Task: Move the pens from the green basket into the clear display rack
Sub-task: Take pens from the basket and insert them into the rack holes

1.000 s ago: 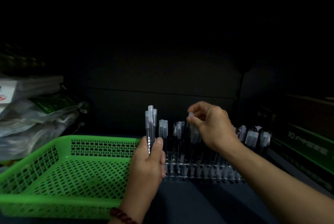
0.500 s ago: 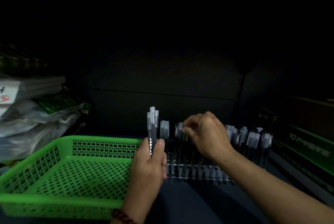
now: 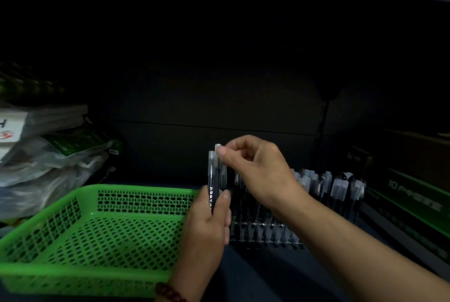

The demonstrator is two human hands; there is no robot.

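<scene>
Left hand (image 3: 207, 226) clamps clear-capped dark pens (image 3: 211, 180); right hand (image 3: 258, 170), pinching 1 cap (image 3: 217, 147), should lift straight toward the clear plastic display rack (image 3: 267, 232).

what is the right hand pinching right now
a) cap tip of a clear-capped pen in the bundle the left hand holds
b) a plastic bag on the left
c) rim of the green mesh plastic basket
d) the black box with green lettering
a: the right hand pinches the top of one clear-capped pen that sticks up from the bundle of pens gripped upright by the left hand.
</scene>
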